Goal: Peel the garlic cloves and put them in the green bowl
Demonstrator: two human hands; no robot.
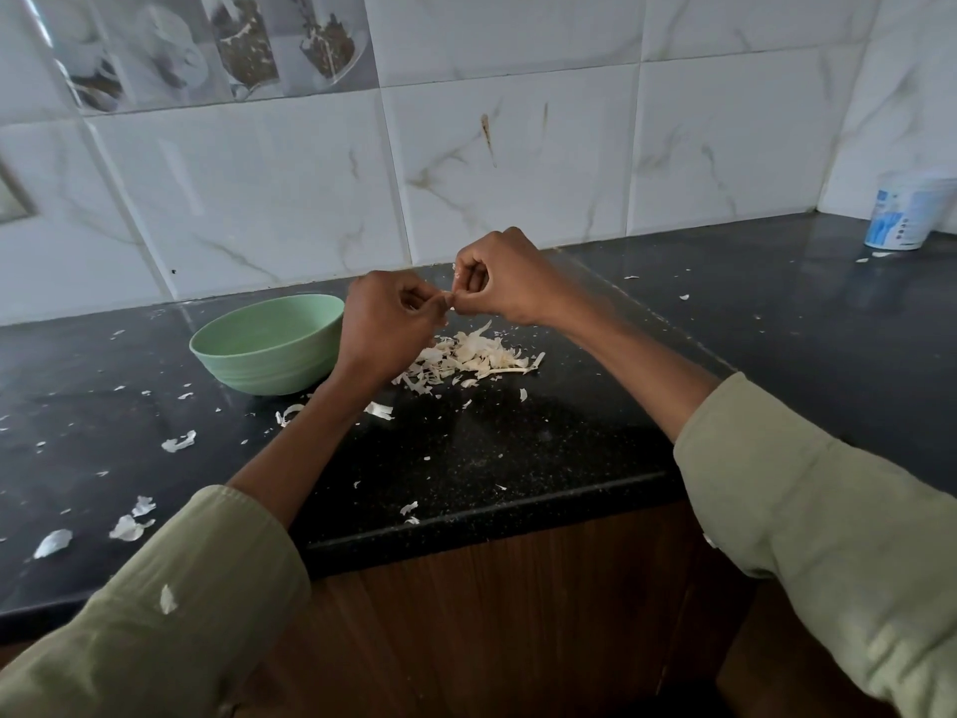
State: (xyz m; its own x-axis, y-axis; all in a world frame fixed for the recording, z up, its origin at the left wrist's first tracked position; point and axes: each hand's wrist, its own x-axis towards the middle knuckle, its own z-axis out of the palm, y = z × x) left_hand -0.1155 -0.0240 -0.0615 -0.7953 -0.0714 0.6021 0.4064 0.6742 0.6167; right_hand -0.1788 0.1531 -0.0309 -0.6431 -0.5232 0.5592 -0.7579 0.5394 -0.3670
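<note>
Black counter (518,458), garlic skins (476,357), tub (903,212)

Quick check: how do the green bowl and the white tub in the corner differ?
The green bowl is plain, low and wide, beside the left hand; the white tub is taller, narrower, blue-printed, far off at the right wall. The bowl's mouth faces up; the tub's top is blurred. Both stand on the black counter.

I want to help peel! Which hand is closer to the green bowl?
Left. The left hand sits just beside the green bowl; the right hand is farther off, beyond it.
</note>
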